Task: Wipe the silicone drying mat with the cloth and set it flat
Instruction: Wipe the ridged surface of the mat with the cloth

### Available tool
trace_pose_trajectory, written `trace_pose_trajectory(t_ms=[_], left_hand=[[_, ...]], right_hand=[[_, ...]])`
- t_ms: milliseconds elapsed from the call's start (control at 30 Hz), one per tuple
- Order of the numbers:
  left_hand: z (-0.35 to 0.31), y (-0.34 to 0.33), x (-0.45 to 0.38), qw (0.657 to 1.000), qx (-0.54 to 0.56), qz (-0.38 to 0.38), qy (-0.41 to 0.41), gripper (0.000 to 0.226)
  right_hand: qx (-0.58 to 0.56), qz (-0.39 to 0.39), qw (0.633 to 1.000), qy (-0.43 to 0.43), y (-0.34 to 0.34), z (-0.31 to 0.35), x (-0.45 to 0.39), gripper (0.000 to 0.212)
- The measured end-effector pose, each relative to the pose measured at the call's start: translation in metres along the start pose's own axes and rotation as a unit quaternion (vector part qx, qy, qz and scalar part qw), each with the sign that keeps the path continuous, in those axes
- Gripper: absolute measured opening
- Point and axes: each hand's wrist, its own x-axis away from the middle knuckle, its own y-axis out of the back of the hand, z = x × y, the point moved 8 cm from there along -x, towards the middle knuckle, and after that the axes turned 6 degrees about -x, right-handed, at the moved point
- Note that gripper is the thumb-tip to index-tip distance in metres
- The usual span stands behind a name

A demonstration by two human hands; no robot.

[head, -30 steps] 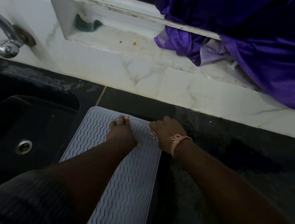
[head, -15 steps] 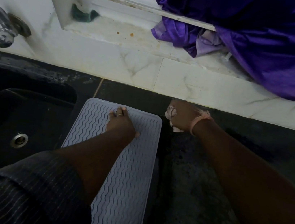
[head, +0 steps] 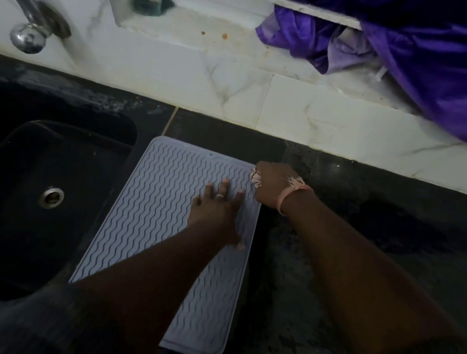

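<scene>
The grey silicone drying mat (head: 163, 197), ribbed with wavy lines, lies flat on the black counter beside the sink. My left hand (head: 217, 209) rests on its upper right part with fingers spread and straight. My right hand (head: 273, 187) is at the mat's far right corner, fingers curled around a small pale cloth (head: 255, 177) that only peeks out at the fist's left side.
A black sink (head: 29, 193) with a metal drain lies left of the mat, a chrome tap (head: 28, 25) above it. White marble backsplash and sill run behind. Purple fabric (head: 437, 64) hangs over the sill at the right. The black counter (head: 384, 228) extends right.
My right hand with the cloth came back from the counter beside the mat to the mat's far right corner. My left hand slid slightly right and spread its fingers.
</scene>
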Motion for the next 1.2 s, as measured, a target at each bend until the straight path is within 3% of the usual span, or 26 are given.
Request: trace_pose_trajectory(t_ms=[133, 367, 467, 633, 733, 833, 1000, 1100, 1200], left_hand=[[-0.002, 0.004, 0.0, 1.0, 0.006, 0.019, 0.01, 0.136], [-0.003, 0.005, 0.0, 0.999, -0.003, 0.036, 0.025, 0.135], [-0.004, 0.007, 0.003, 0.999, -0.004, 0.032, 0.028, 0.135], [-0.004, 0.007, 0.005, 0.999, 0.0, 0.03, 0.026, 0.132], [-0.003, 0.005, 0.008, 1.0, 0.01, 0.006, 0.026, 0.127], [-0.003, 0.003, 0.031, 0.997, 0.035, -0.063, 0.023, 0.11], [-0.008, -0.018, 0.089, 0.981, 0.03, -0.19, -0.039, 0.062], [-0.005, -0.038, 0.1, 0.986, 0.002, -0.159, -0.043, 0.064], [-0.005, -0.045, 0.103, 0.995, -0.002, -0.089, -0.038, 0.081]], right_hand=[[-0.008, 0.003, 1.0, -0.006, -0.007, 0.005, 0.014, 0.047], [-0.038, 0.037, 0.999, -0.001, -0.018, 0.002, 0.04, 0.018], [-0.013, 0.07, 0.997, 0.016, -0.023, 0.006, 0.052, 0.027], [-0.022, 0.127, 0.99, 0.065, -0.039, 0.027, 0.071, 0.018], [-0.061, 0.107, 0.99, 0.072, -0.04, 0.036, 0.075, 0.02], [-0.1, 0.075, 0.992, 0.026, -0.031, 0.021, 0.07, 0.024], [-0.082, 0.063, 0.995, 0.006, -0.032, 0.01, 0.071, 0.039], [-0.048, 0.046, 0.998, 0.016, -0.035, 0.022, 0.071, 0.023], [0.003, 0.023, 0.999, 0.033, -0.042, 0.04, 0.074, 0.032]])
